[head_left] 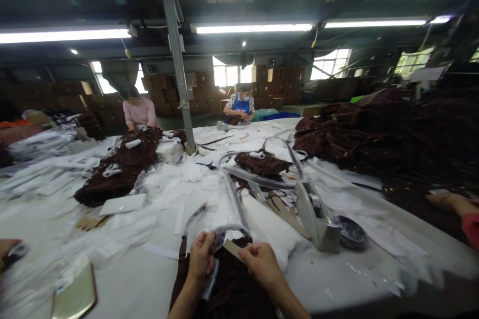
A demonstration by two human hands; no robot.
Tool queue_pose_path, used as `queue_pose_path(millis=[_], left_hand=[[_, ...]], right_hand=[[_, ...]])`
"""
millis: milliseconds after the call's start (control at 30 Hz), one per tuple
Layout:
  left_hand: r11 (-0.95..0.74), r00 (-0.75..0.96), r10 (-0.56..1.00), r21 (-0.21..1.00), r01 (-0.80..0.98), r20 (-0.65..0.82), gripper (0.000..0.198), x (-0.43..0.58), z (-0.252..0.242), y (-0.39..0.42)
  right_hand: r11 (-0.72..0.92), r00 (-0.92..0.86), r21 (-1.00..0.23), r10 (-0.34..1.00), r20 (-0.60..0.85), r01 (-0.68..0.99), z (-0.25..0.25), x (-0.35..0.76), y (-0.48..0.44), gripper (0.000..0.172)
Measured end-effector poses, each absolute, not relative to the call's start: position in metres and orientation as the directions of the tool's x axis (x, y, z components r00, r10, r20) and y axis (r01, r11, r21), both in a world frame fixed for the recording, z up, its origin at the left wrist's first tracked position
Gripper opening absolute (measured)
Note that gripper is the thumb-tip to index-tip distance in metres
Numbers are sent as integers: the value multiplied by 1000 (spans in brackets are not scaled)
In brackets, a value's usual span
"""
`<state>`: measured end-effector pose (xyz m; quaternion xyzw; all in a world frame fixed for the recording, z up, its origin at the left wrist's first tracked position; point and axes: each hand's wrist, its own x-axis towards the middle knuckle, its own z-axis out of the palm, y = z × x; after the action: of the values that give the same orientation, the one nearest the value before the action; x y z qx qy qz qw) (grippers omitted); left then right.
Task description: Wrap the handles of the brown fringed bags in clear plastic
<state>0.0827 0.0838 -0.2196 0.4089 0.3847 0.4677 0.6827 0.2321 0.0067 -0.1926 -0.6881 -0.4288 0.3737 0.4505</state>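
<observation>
A dark brown bag-like article lies at the table's front edge, below both my hands. My left hand is closed, thumb against fingers, on a strap wrapped in clear plastic at the top of the brown article. Between the thumb and fingers of my right hand is a flat greyish-tan strip, possibly card. Its far end reaches toward the wrapped strap; whether they touch I cannot tell. A clear plastic piece hangs by my left wrist.
A grey tape dispenser stands to the right, beside a dark round coil. Brown articles pile up at right and left. A gold-edged phone-like slab lies front left. Co-workers' hands show at both edges; two people work across the table.
</observation>
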Motion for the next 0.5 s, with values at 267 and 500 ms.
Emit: queue_pose_path(millis=[267, 500], left_hand=[[178, 229, 968, 922, -344, -101, 42, 81, -208, 81], [85, 145, 988, 973, -214, -55, 44, 82, -204, 71]], right_hand=[[-148, 452, -949, 892, -7, 279, -193, 197, 16, 35], [-67, 431, -956, 900, 65, 284, -202, 189, 3, 43]])
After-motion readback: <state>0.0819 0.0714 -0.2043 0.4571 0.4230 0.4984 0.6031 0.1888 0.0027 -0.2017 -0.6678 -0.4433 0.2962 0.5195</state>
